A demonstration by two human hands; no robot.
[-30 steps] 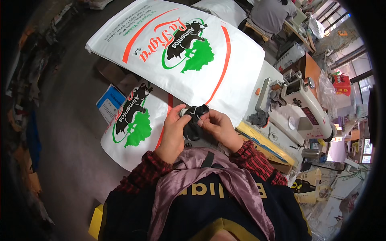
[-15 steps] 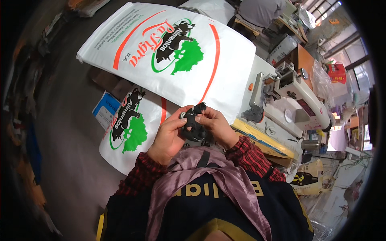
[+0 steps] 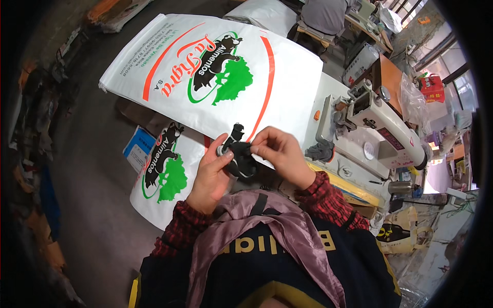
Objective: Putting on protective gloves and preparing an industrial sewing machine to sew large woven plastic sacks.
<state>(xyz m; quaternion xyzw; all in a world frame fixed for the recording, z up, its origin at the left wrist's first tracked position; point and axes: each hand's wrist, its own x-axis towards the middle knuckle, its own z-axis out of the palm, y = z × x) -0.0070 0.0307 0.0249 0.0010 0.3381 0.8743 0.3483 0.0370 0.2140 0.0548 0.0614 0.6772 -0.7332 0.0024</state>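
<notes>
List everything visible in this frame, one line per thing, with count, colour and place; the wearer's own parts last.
large woven plastic sack: 1, white with red, green and black print, spread flat ahead of the hands
second woven plastic sack: 1, white with the same print, lower left, partly under the first
small flat blue box: 1, blue and white, left of the second sack
industrial sewing machine: 1, off-white, on the table at right
small crumpled black piece: 1, black, held between both hands; what it is cannot be told
another person: 1, grey top, seated at top
mauve scarf: 1, on the wearer's chest
left hand: gripping the black piece
right hand: pinching the black piece
</notes>
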